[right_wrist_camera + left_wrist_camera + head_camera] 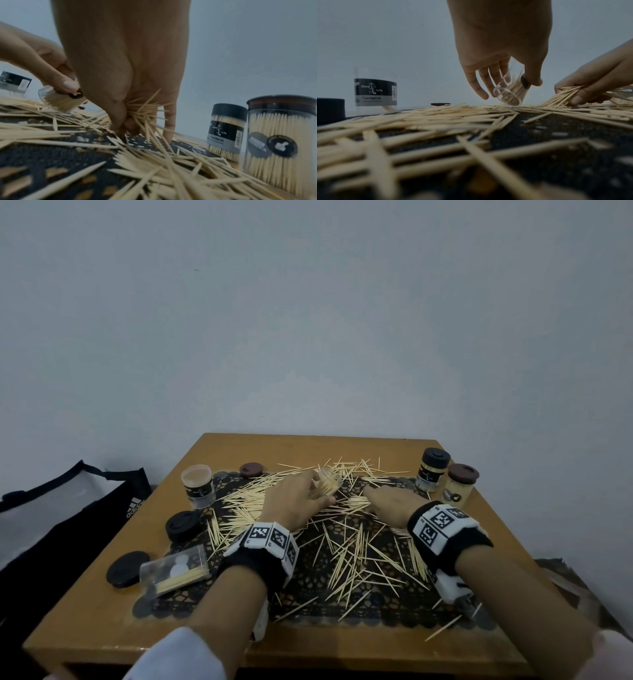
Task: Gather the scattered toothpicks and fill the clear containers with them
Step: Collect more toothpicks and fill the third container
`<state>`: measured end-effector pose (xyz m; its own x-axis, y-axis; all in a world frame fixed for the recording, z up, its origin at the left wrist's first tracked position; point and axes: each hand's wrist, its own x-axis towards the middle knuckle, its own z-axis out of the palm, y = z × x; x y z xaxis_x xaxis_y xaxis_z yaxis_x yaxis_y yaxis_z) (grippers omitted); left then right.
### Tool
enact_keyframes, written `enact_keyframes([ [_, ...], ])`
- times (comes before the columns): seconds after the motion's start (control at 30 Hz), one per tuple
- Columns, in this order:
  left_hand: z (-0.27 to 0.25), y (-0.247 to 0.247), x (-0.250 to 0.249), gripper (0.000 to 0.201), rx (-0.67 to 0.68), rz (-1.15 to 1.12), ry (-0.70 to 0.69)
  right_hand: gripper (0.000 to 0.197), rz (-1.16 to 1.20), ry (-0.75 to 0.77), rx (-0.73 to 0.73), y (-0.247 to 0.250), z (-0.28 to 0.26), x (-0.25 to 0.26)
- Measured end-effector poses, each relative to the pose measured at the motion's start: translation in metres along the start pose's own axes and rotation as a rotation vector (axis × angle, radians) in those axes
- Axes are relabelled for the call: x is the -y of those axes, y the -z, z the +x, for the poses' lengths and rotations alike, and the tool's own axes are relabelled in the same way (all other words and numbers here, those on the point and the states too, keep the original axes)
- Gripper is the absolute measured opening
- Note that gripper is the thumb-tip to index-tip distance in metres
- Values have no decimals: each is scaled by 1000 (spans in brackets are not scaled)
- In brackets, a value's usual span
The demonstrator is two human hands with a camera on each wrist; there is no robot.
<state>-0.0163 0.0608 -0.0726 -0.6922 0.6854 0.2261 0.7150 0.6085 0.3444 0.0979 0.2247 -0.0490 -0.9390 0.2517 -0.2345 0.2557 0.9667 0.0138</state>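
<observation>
**Toothpicks on the black lace mat**

Near the tabletop's left edge, a clear round jar (375, 88) reads "Good Life Toothpick". Left hand (297, 503) grips a tilted clear plastic jar (327, 482) mid-table; right hand (394, 503) pinches a bundle of pale wooden toothpicks (145, 112) beside it.

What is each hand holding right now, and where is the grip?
Left hand holds a tilted clear container by its side wall. Right hand grips a bunch of toothpicks, fingers curled round their middle.
</observation>
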Motion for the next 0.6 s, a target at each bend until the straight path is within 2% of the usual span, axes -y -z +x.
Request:
enact_keyframes([
  [0.07, 0, 0, 1, 58, -17, 6, 10, 10, 51, -7, -27, 3, 0, -3],
  [0.2, 0, 2, 2, 56, -89, 41, 25, 28, 194, -2, -82, 13, -3, -7],
  [0.3, -1, 2, 2, 54, -113, 69, 7, 10, 273, 30, -119, 19, -1, -8],
  [0.43, -1, 3, 0, 56, -111, 58, -29, 8, 262, 76, -133, 26, -1, -4],
  [0.5, -2, 4, -1, 56, -96, 48, -42, 2, 196, 92, -107, 29, -3, 0],
  [0.6, -2, 4, -4, 55, -65, 55, -75, 5, 97, 87, -91, 33, -4, 6],
])
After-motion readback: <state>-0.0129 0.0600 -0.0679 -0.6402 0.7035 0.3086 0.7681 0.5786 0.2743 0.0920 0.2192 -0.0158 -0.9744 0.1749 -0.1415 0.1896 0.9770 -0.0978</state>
